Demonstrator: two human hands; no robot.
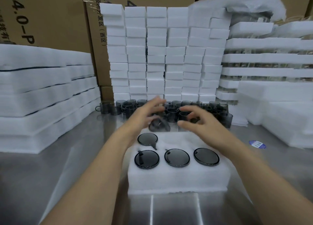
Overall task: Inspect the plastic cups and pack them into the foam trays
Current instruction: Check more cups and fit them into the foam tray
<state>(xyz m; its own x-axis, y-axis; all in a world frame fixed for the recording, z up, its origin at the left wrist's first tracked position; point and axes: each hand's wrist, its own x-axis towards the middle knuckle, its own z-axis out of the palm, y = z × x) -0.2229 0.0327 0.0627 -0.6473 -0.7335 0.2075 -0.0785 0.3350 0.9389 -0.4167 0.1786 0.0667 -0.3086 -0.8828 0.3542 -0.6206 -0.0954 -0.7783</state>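
Several foam sheets (42, 92) lie stacked at my far left on the steel table (67, 174), with cardboard boxes (50, 18) rising behind them. Loose cups (130, 108), dark and see-through, stand crowded along the back of the table at the foot of a wall of foam blocks (166, 55).

My left hand (145, 114) reaches out past the far edge of the tray (177, 179). Its fingers are spread and fairly straight, blurred, and they close on nothing I can see. Just under its palm a tipped cup (159, 125) lies on its side against the tray's far edge; I cannot tell whether my hand touches it.

The tray sits straight in front of me. Four packed cups (177, 157) are sunk in its pockets, one at the back left and three across the front row.

My right hand (199, 121) hangs over the tray's far right corner, thumb and fingers curved with a gap between them. A dark cup shows in that gap, but the blur hides whether I grip it.

Filled trays (267, 58) are stacked at the right, and a blue sticker (257, 144) lies on the table near them.
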